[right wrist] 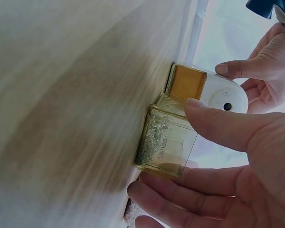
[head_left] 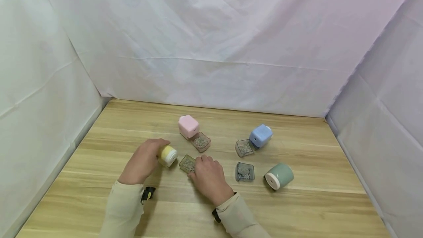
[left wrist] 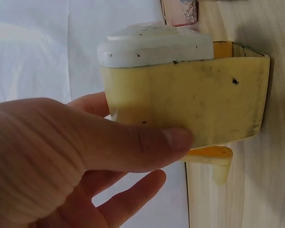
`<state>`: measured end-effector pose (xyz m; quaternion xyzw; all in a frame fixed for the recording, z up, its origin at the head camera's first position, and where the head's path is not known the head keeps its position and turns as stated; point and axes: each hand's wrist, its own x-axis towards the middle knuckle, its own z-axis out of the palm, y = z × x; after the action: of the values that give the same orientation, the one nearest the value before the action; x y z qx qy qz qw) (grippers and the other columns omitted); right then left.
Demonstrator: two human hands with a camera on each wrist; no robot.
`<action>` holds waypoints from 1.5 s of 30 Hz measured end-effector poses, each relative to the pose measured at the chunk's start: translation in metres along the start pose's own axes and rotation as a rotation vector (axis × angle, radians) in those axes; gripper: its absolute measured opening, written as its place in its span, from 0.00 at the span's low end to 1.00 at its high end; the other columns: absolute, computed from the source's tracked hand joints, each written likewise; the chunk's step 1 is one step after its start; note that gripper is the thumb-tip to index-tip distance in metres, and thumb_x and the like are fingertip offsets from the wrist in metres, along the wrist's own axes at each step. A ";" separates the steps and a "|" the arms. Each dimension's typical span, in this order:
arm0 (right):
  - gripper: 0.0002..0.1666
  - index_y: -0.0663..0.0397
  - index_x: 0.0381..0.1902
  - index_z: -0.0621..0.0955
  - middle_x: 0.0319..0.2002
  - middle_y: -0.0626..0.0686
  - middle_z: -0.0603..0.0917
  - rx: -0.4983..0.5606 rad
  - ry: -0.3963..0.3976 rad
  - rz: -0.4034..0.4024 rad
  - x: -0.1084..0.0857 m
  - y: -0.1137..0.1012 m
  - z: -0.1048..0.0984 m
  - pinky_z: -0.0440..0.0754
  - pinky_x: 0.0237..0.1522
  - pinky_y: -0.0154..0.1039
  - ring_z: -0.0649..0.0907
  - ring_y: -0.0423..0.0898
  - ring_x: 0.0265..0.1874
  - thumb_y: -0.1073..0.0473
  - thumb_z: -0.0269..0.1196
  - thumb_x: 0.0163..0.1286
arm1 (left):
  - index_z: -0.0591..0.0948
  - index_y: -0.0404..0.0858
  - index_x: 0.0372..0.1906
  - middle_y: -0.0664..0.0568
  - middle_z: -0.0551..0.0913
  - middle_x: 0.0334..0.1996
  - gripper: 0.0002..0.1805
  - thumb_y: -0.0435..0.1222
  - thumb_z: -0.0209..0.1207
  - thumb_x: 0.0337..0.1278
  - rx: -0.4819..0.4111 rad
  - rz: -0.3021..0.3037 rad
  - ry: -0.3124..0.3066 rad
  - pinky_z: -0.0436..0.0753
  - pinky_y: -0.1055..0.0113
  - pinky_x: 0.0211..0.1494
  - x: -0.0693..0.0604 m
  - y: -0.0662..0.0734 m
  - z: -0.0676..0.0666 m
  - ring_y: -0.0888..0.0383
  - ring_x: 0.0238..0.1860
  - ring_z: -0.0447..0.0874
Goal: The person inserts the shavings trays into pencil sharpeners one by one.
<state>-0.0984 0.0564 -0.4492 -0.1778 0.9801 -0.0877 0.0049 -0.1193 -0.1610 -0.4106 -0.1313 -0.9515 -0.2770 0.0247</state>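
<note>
In the head view my left hand [head_left: 143, 160] grips a yellow pencil sharpener [head_left: 166, 154] with a white face, just above or on the table. The left wrist view shows the thumb of that hand [left wrist: 85, 142] along the yellow body [left wrist: 185, 99], whose lower end has an open slot. My right hand [head_left: 211, 177] holds a clear yellowish shavings drawer [head_left: 187, 163] between thumb and fingers, to the right of the sharpener. Grey shavings [right wrist: 154, 137] lie inside that drawer in the right wrist view.
Behind are a pink sharpener [head_left: 188, 126] and its drawer [head_left: 201, 142]. To the right stand a blue sharpener [head_left: 261, 135], its drawer [head_left: 244, 148], a dark-rimmed drawer [head_left: 245, 172] and a green sharpener [head_left: 279, 176]. White cloth [head_left: 214, 47] encloses the wooden table [head_left: 297, 212].
</note>
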 end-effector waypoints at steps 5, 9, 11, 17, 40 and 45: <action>0.24 0.60 0.42 0.86 0.38 0.55 0.86 0.005 0.026 -0.023 0.001 0.001 0.000 0.86 0.36 0.47 0.85 0.49 0.36 0.44 0.76 0.69 | 0.87 0.28 0.56 0.32 0.89 0.56 0.33 0.05 0.59 0.41 0.018 0.005 0.033 0.84 0.35 0.64 0.001 0.000 0.002 0.32 0.58 0.87; 0.23 0.59 0.43 0.86 0.38 0.54 0.86 0.016 0.025 -0.038 0.002 0.002 0.000 0.86 0.36 0.46 0.86 0.49 0.36 0.44 0.76 0.69 | 0.88 0.27 0.53 0.32 0.90 0.52 0.32 0.05 0.58 0.41 0.032 0.019 0.065 0.86 0.36 0.61 0.001 0.000 0.003 0.33 0.55 0.89; 0.23 0.59 0.43 0.86 0.39 0.54 0.86 0.023 0.020 -0.046 0.003 0.001 0.000 0.86 0.36 0.46 0.86 0.49 0.37 0.45 0.76 0.68 | 0.88 0.27 0.53 0.32 0.90 0.51 0.31 0.05 0.57 0.42 0.037 0.021 0.070 0.87 0.37 0.60 0.001 0.000 0.003 0.34 0.54 0.90; 0.23 0.58 0.43 0.86 0.38 0.53 0.86 0.037 0.016 -0.072 0.008 -0.003 -0.001 0.86 0.36 0.45 0.85 0.48 0.38 0.44 0.77 0.68 | 0.89 0.28 0.52 0.33 0.91 0.51 0.30 0.05 0.58 0.44 0.030 0.015 0.069 0.88 0.39 0.57 0.002 0.002 0.002 0.36 0.53 0.91; 0.25 0.59 0.41 0.87 0.33 0.51 0.85 0.023 0.019 -0.119 0.027 -0.025 0.007 0.84 0.29 0.41 0.84 0.46 0.31 0.41 0.78 0.67 | 0.89 0.29 0.53 0.34 0.91 0.50 0.31 0.06 0.58 0.43 0.028 -0.012 0.036 0.88 0.40 0.58 0.004 0.001 -0.001 0.36 0.53 0.90; 0.26 0.59 0.42 0.87 0.33 0.51 0.85 0.049 0.010 -0.103 0.031 -0.027 0.008 0.84 0.31 0.41 0.84 0.46 0.33 0.40 0.78 0.66 | 0.89 0.30 0.53 0.35 0.91 0.50 0.31 0.06 0.58 0.43 0.029 -0.018 0.031 0.88 0.40 0.57 0.005 0.002 0.000 0.37 0.53 0.90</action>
<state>-0.1173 0.0194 -0.4522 -0.2273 0.9673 -0.1125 0.0001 -0.1231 -0.1582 -0.4092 -0.1183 -0.9561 -0.2652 0.0389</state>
